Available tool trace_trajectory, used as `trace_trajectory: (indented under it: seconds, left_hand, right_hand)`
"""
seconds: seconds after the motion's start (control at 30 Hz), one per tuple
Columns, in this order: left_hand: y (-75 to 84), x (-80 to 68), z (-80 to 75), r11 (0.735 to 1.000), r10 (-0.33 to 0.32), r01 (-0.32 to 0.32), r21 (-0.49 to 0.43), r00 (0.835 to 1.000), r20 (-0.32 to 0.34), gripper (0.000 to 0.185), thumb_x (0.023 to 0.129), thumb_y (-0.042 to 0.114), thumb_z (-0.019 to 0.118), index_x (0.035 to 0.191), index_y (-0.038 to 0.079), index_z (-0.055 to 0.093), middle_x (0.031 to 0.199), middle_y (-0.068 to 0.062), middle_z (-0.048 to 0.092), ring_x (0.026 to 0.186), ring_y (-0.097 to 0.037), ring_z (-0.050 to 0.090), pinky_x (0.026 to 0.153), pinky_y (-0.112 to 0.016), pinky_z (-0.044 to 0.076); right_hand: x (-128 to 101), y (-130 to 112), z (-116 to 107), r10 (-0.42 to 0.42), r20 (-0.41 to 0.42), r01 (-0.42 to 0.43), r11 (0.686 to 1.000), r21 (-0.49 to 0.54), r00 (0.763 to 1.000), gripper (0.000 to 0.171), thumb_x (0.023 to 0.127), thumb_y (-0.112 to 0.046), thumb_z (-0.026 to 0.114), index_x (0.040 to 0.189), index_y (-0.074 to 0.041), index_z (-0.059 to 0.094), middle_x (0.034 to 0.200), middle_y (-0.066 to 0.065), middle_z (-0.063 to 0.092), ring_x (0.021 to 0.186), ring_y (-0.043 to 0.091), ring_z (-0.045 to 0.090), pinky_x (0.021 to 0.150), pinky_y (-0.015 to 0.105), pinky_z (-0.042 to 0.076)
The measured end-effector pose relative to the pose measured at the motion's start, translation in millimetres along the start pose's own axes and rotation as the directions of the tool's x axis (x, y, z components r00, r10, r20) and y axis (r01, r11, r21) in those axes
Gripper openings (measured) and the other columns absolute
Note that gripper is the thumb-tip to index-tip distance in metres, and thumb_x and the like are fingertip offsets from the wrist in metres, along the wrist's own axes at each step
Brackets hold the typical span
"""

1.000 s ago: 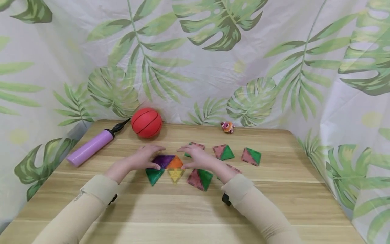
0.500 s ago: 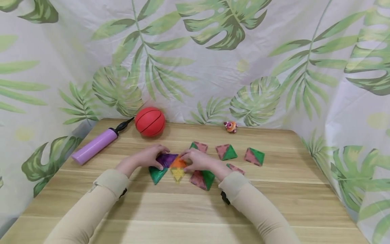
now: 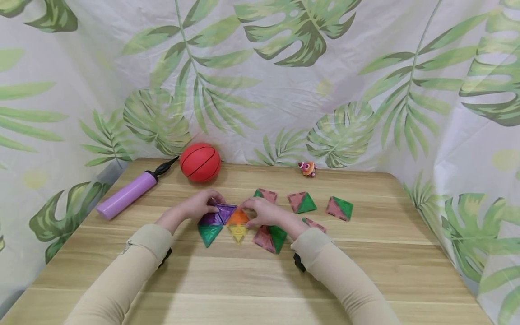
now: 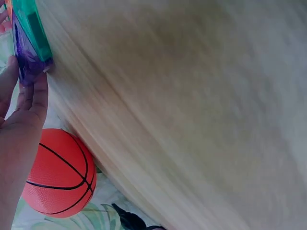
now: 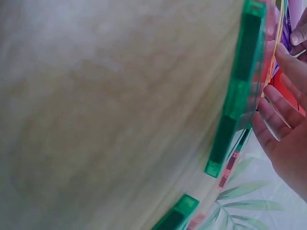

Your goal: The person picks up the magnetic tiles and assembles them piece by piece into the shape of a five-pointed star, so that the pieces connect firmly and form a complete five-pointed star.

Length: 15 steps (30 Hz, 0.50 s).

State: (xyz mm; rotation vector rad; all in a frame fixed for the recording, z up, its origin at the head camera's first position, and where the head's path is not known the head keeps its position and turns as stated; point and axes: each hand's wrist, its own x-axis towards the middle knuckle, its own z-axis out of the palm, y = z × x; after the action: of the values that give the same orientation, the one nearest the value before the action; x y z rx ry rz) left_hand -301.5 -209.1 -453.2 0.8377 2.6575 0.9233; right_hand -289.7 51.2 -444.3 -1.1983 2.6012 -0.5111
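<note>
A flat cluster of triangular tiles lies mid-table: two purple (image 3: 225,211), one orange (image 3: 238,217), one green (image 3: 209,234) and one yellow (image 3: 237,233). My left hand (image 3: 209,203) pinches the far corner of the purple tile (image 4: 26,60), fingertips curled over its edge. Across from it, my right hand (image 3: 249,213) holds the orange tile's right side between thumb and fingers (image 5: 278,108). A pink-and-green square tile (image 3: 269,238) lies just under the right wrist; its green edge (image 5: 237,91) fills the right wrist view.
Several more pink-and-green square tiles (image 3: 300,202) lie to the right on the wooden table (image 3: 243,289). A red basketball (image 3: 200,162) and a purple hand pump (image 3: 127,194) sit at the back left. A small toy figure (image 3: 307,168) stands by the leaf-print curtain (image 3: 284,90).
My left hand has moved from the near side of the purple tiles to their far corner. The right hand has closed in on the orange tile. Other tiles have not moved.
</note>
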Motion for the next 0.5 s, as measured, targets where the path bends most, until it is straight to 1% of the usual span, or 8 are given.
trace_trajectory:
  seconds: [0.07,0.13,0.27,0.4,0.43,0.5]
  left_hand:
    - [-0.6,-0.1,0.2,0.999,-0.011,0.010,-0.042,1.000,-0.014,0.020,0.085,-0.001,0.065,0.105,0.000,0.063,0.100,-0.011,0.065,0.094,-0.025,0.060,0.086,-0.043,0.049]
    - [-0.9,0.6,0.8,0.996,-0.023,0.021,-0.090,0.999,-0.029,0.020,0.084,-0.001,0.067,0.103,-0.001,0.062,0.097,-0.011,0.065,0.092,-0.023,0.060,0.085,-0.042,0.049]
    - [2.8,1.6,1.0,0.983,-0.055,0.044,-0.177,0.997,-0.054,0.022,0.082,-0.001,0.069,0.102,-0.002,0.061,0.097,-0.012,0.065,0.093,-0.023,0.060,0.087,-0.041,0.049]
    - [9.3,2.9,-0.1,0.971,-0.083,0.069,-0.229,0.995,-0.050,0.026,0.082,-0.002,0.069,0.106,-0.003,0.061,0.100,-0.012,0.065,0.095,-0.022,0.061,0.087,-0.038,0.050]
    - [11.0,3.0,-0.6,0.969,-0.081,0.067,-0.240,0.996,-0.046,0.027,0.082,-0.002,0.068,0.107,-0.004,0.060,0.101,-0.013,0.065,0.096,-0.023,0.061,0.087,-0.037,0.051]
    - [14.7,2.7,-1.7,0.965,-0.079,0.067,-0.253,0.996,-0.037,0.028,0.082,-0.003,0.067,0.109,-0.005,0.060,0.102,-0.013,0.065,0.097,-0.024,0.061,0.086,-0.036,0.051]
  right_hand:
    - [1.1,0.5,0.6,0.002,-0.003,-0.002,1.000,0.027,1.000,0.051,0.084,-0.025,0.072,0.131,-0.012,0.056,0.129,0.003,0.058,0.125,0.019,0.047,0.106,0.032,0.035]
    - [2.5,1.4,1.6,0.004,-0.013,-0.003,0.997,0.077,1.000,0.049,0.086,-0.023,0.070,0.131,-0.010,0.056,0.128,0.005,0.059,0.122,0.019,0.050,0.104,0.031,0.038]
    - [4.5,2.4,2.5,0.020,-0.048,-0.013,0.990,0.143,0.999,0.045,0.088,-0.019,0.067,0.130,-0.009,0.055,0.123,0.008,0.062,0.114,0.020,0.058,0.096,0.031,0.045]
    - [5.4,1.6,0.9,0.051,-0.065,-0.042,0.991,0.126,0.997,0.045,0.089,-0.019,0.067,0.131,-0.013,0.054,0.121,0.007,0.064,0.108,0.020,0.061,0.092,0.031,0.048]
    - [5.5,1.3,0.4,0.055,-0.068,-0.047,0.992,0.118,0.996,0.045,0.089,-0.019,0.067,0.131,-0.013,0.054,0.120,0.007,0.064,0.107,0.019,0.061,0.091,0.030,0.048]
    - [5.9,0.6,-0.2,0.061,-0.074,-0.052,0.991,0.122,0.995,0.043,0.089,-0.018,0.067,0.130,-0.013,0.055,0.113,0.007,0.066,0.100,0.017,0.062,0.086,0.028,0.049]
